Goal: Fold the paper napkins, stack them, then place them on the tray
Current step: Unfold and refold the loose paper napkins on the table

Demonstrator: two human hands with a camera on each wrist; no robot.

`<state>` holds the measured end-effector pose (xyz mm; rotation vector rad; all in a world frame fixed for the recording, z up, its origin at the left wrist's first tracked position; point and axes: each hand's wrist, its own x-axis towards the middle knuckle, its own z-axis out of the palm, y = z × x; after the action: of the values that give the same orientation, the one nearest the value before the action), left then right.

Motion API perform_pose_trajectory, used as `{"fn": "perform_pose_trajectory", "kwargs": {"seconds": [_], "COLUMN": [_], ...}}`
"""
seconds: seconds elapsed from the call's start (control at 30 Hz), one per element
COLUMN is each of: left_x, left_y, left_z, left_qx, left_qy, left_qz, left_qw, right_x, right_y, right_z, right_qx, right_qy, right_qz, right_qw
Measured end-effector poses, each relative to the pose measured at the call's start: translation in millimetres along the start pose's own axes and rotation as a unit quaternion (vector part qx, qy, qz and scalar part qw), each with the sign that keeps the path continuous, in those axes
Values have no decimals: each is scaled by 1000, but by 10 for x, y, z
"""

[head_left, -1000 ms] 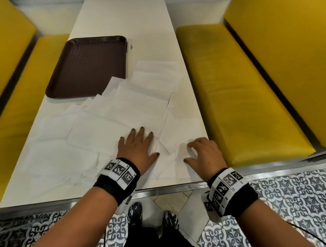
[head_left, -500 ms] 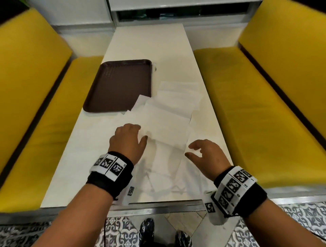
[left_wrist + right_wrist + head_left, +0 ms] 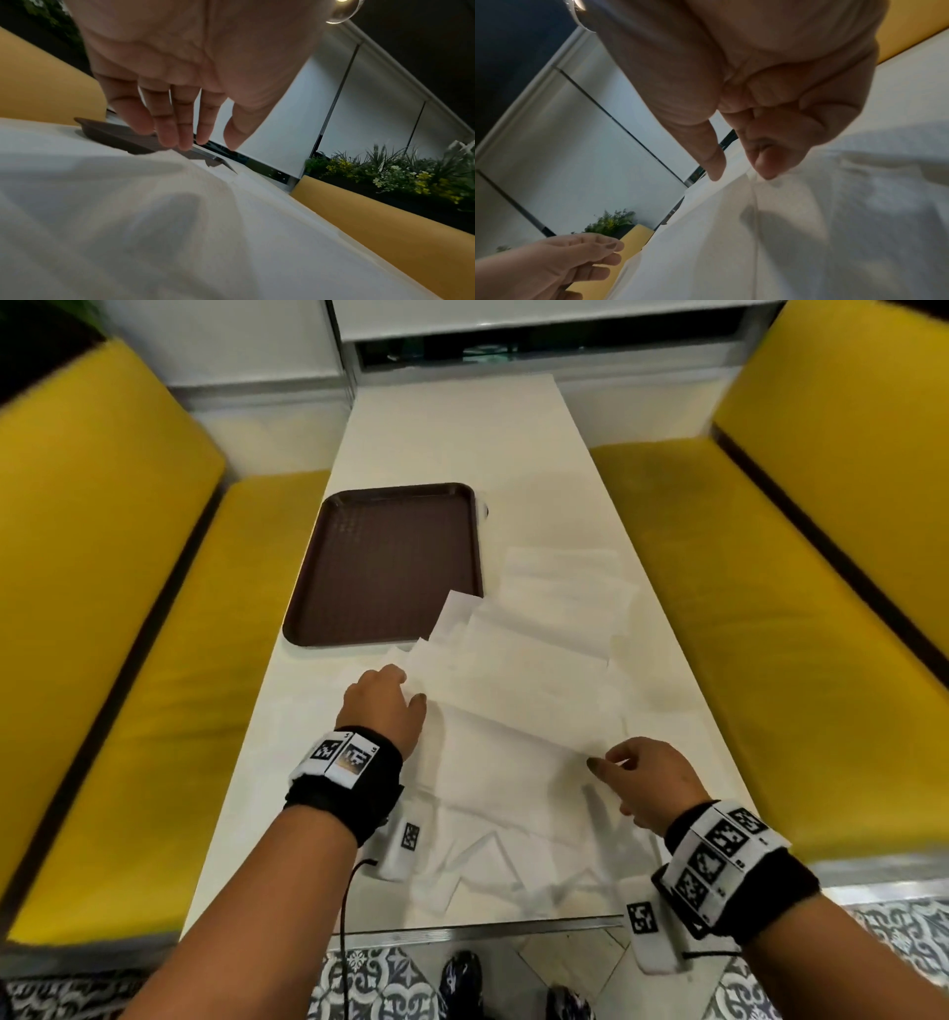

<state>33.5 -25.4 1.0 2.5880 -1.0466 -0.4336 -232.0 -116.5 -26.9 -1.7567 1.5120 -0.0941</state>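
Napkins [image 3: 518, 706] spread in an overlapping heap across the near half of the white table [image 3: 462, 444], far corner overlapping the brown tray's [image 3: 385, 567] near right rim; tray bare. Left hand [image 3: 382, 706] at heap's left edge, fingers [image 3: 167, 130] extended and relaxed, gripping nothing; right hand [image 3: 652, 780] at near right, thumb and forefinger [image 3: 767, 162] pinching a napkin edge.

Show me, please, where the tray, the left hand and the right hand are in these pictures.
tray [image 3: 390, 567], head view, bare ribbed floor.
left hand [image 3: 382, 706], head view, back of the hand.
right hand [image 3: 652, 778], head view, back of the hand.
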Motion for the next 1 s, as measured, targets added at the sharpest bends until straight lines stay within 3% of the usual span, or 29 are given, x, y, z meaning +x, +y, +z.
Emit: {"fn": "perform_pose_trajectory", "kwargs": {"seconds": [0.2, 0.37, 0.53, 0.8, 1.0], "left_x": [87, 68, 55, 90, 56], "left_y": [-58, -36, 53, 49, -2], "left_z": [75, 103, 190, 253, 289], "left_qx": [22, 16, 38, -67, -132], "left_qy": [-9, 43, -25, -51, -62], "left_qz": [-22, 24, 35, 28, 14], "left_qw": [999, 999, 998, 996, 989], "right_x": [-1, 13, 24, -14, -127], "right_y": [-51, -68, -96, -138, -226], "right_z": [25, 49, 70, 65, 8], "right_qx": [4, 41, 119, 209, 337], "right_qy": [15, 39, 55, 61, 50], "right_qz": [5, 11, 24, -8, -17], "right_qw": [1000, 998, 991, 976, 940]}}
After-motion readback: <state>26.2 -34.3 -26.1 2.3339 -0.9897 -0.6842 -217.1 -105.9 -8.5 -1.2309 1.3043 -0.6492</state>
